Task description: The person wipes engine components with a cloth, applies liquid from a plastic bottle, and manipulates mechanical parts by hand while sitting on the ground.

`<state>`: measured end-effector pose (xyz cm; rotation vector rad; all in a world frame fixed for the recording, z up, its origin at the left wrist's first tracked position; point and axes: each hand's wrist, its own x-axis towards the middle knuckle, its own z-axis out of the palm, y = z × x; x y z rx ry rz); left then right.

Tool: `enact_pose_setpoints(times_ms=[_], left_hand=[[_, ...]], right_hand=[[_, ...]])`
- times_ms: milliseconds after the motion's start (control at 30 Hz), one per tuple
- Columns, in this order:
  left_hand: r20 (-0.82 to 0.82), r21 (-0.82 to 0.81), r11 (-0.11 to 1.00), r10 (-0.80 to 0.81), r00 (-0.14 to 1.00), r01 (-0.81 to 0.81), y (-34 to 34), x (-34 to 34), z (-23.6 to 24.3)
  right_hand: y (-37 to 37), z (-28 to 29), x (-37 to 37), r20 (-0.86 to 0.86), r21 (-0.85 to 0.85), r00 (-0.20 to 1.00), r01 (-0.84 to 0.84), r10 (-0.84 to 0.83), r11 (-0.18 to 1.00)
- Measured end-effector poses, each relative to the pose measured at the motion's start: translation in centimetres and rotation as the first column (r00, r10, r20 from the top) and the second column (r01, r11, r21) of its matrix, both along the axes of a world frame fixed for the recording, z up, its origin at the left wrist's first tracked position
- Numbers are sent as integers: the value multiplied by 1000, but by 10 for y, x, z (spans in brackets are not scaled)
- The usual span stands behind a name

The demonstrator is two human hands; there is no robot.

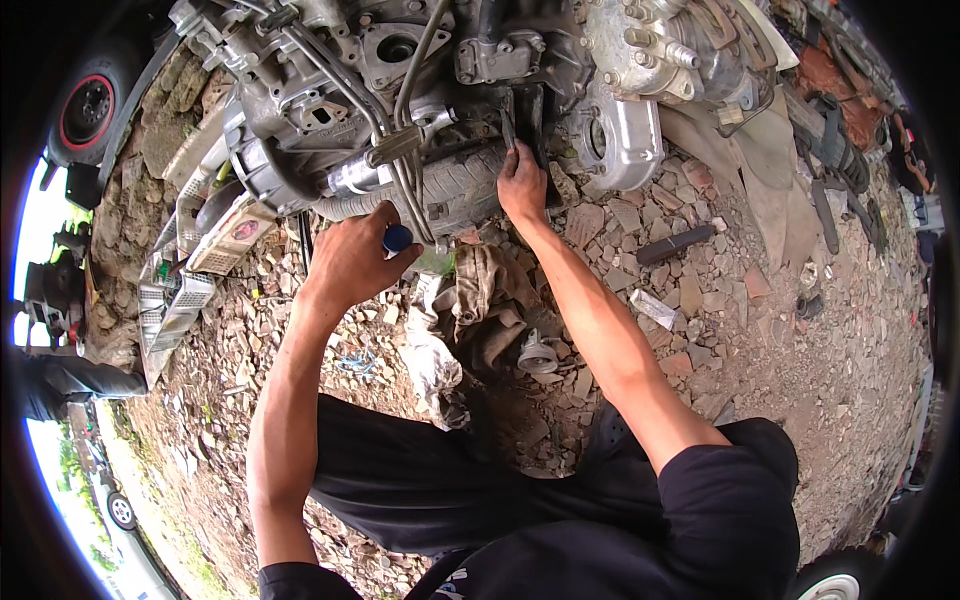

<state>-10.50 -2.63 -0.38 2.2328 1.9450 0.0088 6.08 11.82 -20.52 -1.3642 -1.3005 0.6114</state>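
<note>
My left hand [355,252] is closed around something with a round blue end [397,238], which shows between thumb and fingers. The rest of that thing is hidden by the hand. Farther right, my right hand [523,185] grips a thin, dark, narrow tool [508,128] that points away from me into the engine's lower side. Its exact kind is too small to tell. A large, greasy metal engine [330,110] fills the far side, with metal pipes [400,165] running down between my hands. Beneath the engine lies a worn tyre [465,188], just left of my right hand.
Dirty rags [485,290] lie on broken stones between my knees, beside a small metal cup-shaped part [538,355]. A dark bar [675,244] rests to the right. Perforated metal pieces [185,305] stand at left. Hand tools [825,215] lie far right. Another person's leg [85,382] shows at the left edge.
</note>
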Motion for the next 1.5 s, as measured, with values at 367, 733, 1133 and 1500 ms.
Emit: enact_pose_setpoints(times_ms=[367,733,1133,1500], left_hand=[[-39,4,999,-36,999,36,8,0,-8],[-97,-8,995,-96,991,96,11,3,-15],[-82,5,994,-107,991,107,8,-1,-18],[-131,-5,995,-97,987,97,9,2,-17]], right_hand=[[-4,26,12,191,-32,978,-74,79,997],[5,7,-7,328,155,943,-116,60,981],[8,6,15,221,183,975,-56,14,982],[-1,5,-10,137,41,989,45,-50,998]])
